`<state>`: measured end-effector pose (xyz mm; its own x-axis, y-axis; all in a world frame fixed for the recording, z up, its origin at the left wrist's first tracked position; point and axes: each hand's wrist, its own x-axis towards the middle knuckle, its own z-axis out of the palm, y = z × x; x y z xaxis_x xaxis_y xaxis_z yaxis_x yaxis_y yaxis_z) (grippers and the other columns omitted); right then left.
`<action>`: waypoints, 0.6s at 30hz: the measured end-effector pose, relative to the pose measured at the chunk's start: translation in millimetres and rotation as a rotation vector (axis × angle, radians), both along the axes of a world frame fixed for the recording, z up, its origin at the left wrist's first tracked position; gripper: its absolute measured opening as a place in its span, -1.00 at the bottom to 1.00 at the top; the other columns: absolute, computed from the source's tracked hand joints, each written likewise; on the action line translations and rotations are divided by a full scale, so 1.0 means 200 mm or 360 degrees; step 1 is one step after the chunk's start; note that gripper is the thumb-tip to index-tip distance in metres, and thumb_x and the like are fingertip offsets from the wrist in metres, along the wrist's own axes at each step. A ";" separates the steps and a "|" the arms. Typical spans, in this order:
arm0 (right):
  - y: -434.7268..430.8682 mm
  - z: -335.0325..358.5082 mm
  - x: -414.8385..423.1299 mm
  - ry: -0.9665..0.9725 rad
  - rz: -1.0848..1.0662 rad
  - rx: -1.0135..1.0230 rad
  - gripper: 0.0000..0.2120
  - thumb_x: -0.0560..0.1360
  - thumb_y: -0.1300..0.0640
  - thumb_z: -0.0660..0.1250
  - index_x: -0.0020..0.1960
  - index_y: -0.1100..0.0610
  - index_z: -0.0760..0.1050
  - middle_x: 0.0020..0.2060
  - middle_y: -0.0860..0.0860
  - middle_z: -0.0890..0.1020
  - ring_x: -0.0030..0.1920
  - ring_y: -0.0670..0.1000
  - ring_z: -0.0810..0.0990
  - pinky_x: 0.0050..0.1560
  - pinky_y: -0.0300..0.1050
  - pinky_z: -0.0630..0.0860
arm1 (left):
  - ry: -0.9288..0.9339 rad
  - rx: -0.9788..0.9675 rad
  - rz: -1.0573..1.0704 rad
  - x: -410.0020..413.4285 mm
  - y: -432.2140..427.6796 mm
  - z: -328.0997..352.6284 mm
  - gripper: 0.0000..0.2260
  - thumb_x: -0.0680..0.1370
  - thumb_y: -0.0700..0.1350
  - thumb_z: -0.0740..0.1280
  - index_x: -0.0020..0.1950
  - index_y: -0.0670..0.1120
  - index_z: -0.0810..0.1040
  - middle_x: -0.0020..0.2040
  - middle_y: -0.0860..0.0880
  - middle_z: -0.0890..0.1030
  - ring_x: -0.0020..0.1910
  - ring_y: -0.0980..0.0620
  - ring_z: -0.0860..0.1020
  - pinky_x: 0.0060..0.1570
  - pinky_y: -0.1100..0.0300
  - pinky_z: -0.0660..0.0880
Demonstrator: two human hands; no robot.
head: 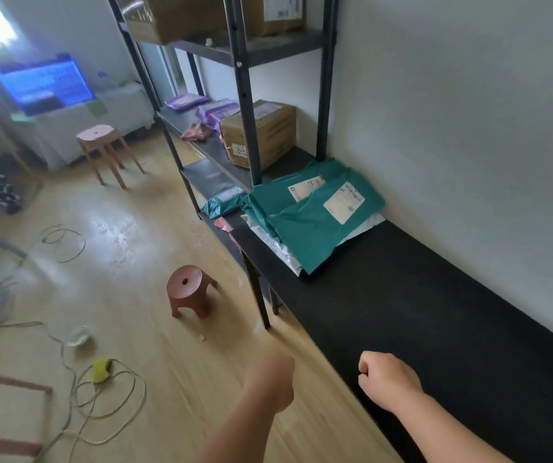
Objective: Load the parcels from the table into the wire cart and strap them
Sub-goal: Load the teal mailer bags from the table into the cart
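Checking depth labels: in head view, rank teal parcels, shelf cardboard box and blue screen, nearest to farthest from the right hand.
1. teal parcels, on the table ahead.
2. cardboard box, on the shelf beyond.
3. blue screen, far left.

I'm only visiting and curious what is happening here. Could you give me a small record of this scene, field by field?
table: long, black, against the white wall
parcels on table: two green mailers lying on a white mailer, at the far end
left hand: blurred, looks curled, holds nothing
right hand: curled in a fist, holds nothing, near the table's front edge
wire cart: not in view
beyond the table: shelf rack with a cardboard box
floor: small brown stool
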<state>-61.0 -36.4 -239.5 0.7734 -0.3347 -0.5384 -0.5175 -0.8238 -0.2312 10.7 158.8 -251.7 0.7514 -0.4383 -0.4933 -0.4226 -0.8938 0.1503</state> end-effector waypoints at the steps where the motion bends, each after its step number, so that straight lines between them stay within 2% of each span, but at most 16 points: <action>1: -0.02 0.00 0.05 -0.0015 -0.0030 0.0002 -0.89 0.59 0.11 0.20 0.04 -0.04 0.48 -0.12 -0.12 0.55 -0.10 -0.08 0.56 -0.01 -0.11 0.59 | -0.0044 -0.0036 0.0015 0.05 -0.02 0.01 -0.62 0.54 -0.27 0.22 0.34 -0.07 0.47 0.23 -0.08 0.53 0.23 -0.08 0.47 0.19 0.03 0.49; 5: -0.07 0.02 0.25 -0.0081 -0.0150 0.0058 -0.92 0.60 0.04 0.22 0.06 -0.06 0.48 -0.11 -0.13 0.56 -0.13 -0.10 0.56 -0.14 -0.19 0.55 | -0.0202 -0.0233 0.0113 0.25 -0.10 0.06 -0.66 0.53 -0.24 0.21 0.28 -0.02 0.51 0.18 -0.03 0.55 0.17 -0.03 0.50 0.10 0.10 0.49; 9: -0.10 0.04 0.48 -0.0146 -0.0273 0.0119 -0.89 0.60 0.02 0.25 0.11 -0.08 0.49 -0.07 -0.13 0.58 -0.12 -0.11 0.57 -0.18 -0.22 0.53 | -0.0308 -0.0428 0.0181 0.51 -0.19 0.08 -0.69 0.54 -0.24 0.19 0.23 0.02 0.50 0.10 0.01 0.52 0.06 0.01 0.49 0.05 0.11 0.51; 12: -0.14 0.05 0.66 -0.0187 -0.0408 0.0138 -0.90 0.59 0.02 0.27 0.10 -0.07 0.49 -0.09 -0.13 0.58 -0.15 -0.12 0.57 -0.25 -0.23 0.48 | -0.0425 -0.0543 0.0152 0.75 -0.26 0.11 -0.67 0.55 -0.20 0.19 0.29 0.02 0.47 0.14 0.02 0.51 0.12 -0.01 0.46 0.08 0.13 0.45; 15: -0.18 0.07 0.84 -0.0230 -0.0571 0.0164 -0.89 0.59 0.02 0.27 0.11 -0.06 0.51 -0.08 -0.12 0.59 -0.14 -0.11 0.58 -0.16 -0.19 0.55 | -0.0522 -0.0661 0.0079 0.98 -0.32 0.16 -0.62 0.53 -0.19 0.19 0.32 0.03 0.46 0.22 0.04 0.49 0.21 -0.02 0.40 0.14 0.14 0.35; 18: -0.20 0.07 1.01 -0.0245 -0.0740 0.0194 -0.79 0.59 0.03 0.27 0.21 -0.04 0.51 -0.02 -0.11 0.58 -0.10 -0.09 0.57 -0.10 -0.16 0.56 | -0.0593 -0.0762 -0.0001 1.18 -0.37 0.20 -0.63 0.55 -0.20 0.19 0.33 0.03 0.47 0.25 0.07 0.46 0.26 0.01 0.35 0.22 0.18 0.30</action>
<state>140.6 -75.5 -225.6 0.6310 -0.6044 -0.4863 -0.7756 -0.4765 -0.4140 247.5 84.7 -211.3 0.8353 -0.5470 0.0555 -0.5247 -0.7630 0.3776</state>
